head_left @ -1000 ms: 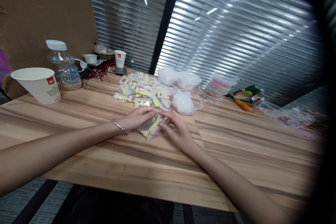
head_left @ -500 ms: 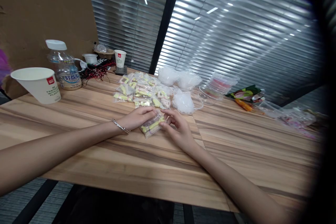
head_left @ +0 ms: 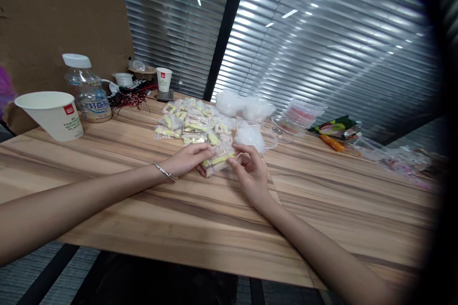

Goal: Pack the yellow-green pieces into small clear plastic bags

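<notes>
One clear plastic bag [head_left: 217, 161] with yellow pieces inside is held between the two hands, above the middle of the table [head_left: 161, 233]. The left hand [head_left: 196, 158] grips its left side, thumb on top and fingers partly hidden underneath; the right hand [head_left: 246, 164] pinches its right edge between thumb and forefinger, the other fingers curled. Whether the bag's lower edge touches the table, I cannot tell. Just beyond it, toward the far edge, lies a pile of similar filled bags [head_left: 195, 125], with translucent white bundles [head_left: 249, 137] beside it on the right. Near the table's far left corner stand a large paper cup [head_left: 50, 118] and a plastic bottle [head_left: 91, 100]; clear plastic tubs [head_left: 302, 113] sit along the far edge, right of the bundles.
</notes>
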Demonstrator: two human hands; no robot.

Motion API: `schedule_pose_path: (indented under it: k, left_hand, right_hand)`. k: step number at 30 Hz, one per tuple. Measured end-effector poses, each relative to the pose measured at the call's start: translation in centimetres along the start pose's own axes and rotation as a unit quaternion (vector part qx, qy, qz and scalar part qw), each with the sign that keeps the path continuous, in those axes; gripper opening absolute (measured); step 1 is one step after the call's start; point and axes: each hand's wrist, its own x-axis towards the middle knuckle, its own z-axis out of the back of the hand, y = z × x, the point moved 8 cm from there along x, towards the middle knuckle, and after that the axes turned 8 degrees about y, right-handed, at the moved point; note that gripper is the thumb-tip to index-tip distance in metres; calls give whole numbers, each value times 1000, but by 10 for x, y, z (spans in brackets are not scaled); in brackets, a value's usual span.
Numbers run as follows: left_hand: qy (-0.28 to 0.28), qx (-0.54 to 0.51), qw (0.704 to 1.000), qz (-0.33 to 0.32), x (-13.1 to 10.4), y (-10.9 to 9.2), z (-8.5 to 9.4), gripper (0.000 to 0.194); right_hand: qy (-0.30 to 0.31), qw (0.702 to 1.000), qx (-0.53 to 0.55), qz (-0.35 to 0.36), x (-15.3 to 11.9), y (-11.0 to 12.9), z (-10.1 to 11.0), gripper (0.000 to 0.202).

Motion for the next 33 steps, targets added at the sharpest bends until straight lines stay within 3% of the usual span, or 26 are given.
schedule_pose_path:
  k: [4, 12, 22, 33]
  left_hand:
    - [7, -65, 997, 34, -2, 2, -4, 39]
    - [0, -88, 995, 42, -4, 4, -2, 37]
    - [-67, -175, 981, 47, -3, 7, 5, 38]
    - [-88, -195, 976, 40, -3, 9, 10, 38]
  right_hand:
    - [-24, 1000, -8, -5, -1, -1, 4, 28]
    - [-23, 999, -33, 23, -3, 5, 3, 28]
    - [-35, 997, -57, 42, -2, 13, 5, 27]
    - [-23, 998, -46, 40, -1, 13, 3, 30]
